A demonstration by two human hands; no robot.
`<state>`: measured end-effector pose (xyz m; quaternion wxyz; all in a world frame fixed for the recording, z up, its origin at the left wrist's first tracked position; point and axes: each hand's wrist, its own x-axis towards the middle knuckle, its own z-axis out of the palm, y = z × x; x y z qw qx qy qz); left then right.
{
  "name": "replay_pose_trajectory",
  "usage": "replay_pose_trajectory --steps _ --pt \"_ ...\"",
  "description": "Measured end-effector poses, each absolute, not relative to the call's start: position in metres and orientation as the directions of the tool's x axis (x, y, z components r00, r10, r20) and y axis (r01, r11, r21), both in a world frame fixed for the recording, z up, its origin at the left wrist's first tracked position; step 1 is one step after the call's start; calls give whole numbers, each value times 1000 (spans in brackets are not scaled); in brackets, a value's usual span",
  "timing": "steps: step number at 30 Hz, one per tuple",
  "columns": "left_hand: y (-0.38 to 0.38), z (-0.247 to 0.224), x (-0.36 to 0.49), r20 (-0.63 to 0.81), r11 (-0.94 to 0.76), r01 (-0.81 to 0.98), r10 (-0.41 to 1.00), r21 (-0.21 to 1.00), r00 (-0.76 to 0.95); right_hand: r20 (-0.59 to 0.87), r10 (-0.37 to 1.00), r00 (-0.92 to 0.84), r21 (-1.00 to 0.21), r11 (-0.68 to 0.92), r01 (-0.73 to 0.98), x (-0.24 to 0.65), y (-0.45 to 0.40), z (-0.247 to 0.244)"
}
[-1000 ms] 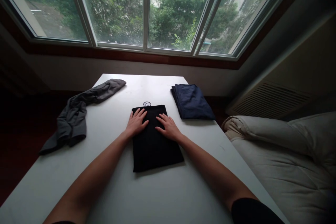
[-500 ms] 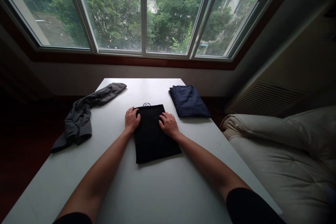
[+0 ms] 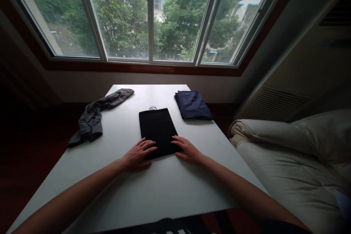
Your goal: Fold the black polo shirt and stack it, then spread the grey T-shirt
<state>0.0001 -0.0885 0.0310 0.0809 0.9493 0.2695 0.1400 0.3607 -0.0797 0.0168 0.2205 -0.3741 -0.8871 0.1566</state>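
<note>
A black garment (image 3: 157, 126), folded into a flat rectangle, lies in the middle of the white table (image 3: 170, 193). A thin drawstring loop (image 3: 153, 108) sticks out at its far edge. My left hand (image 3: 139, 154) rests at the near left corner of the cloth, fingers spread over it. On the near right corner lies my right hand (image 3: 188, 149), its fingers apart and touching the fabric. Neither hand grips anything. What kind of garment it is I cannot tell.
Folded dark blue clothing (image 3: 194, 105) lies at the table's far right. Along the left edge a crumpled grey garment (image 3: 93, 119) is stretched out, partly overhanging. A beige sofa (image 3: 279, 161) stands to the right; a window (image 3: 172, 18) is beyond the table.
Both hands have slid from the far part of the black garment to its near corners, toward me. The garment stays flat, and the view has tilted and moved back slightly.
</note>
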Motion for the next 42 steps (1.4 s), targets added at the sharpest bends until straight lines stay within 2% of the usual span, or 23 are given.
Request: replay_pose_trajectory --steps 3,8,11,18,21,28,33,38,40,42 --pt "-91 34 0 205 -828 512 555 231 806 289 722 -629 -438 684 583 365 -80 17" --pt "-84 33 6 209 -834 535 552 135 807 394 702 -593 -326 710 624 356 -72 4" --pt "-81 36 7 208 -843 526 537 109 818 411 698 -587 -317 713 626 355 -71 -1" --pt "-70 45 8 202 -776 592 630 217 750 422 766 -485 -384 635 670 356 -71 -3" --pt "-71 44 11 241 -779 594 627 203 740 410 760 -504 -342 640 687 354 -73 -2" --pt "-78 41 21 392 -873 480 471 83 790 423 777 -465 -308 606 733 353 -79 1" --pt "-74 48 20 449 -809 584 549 70 706 427 768 -477 -286 615 734 351 -80 4" --pt "-63 62 16 389 -791 597 596 135 702 388 790 -475 -301 596 745 346 -77 11" --pt "-57 71 16 359 -780 591 621 204 696 376 816 -438 -375 567 734 346 -73 19" --pt "-51 86 16 329 -741 590 671 322 664 376 840 -391 -486 538 689 350 -68 33"
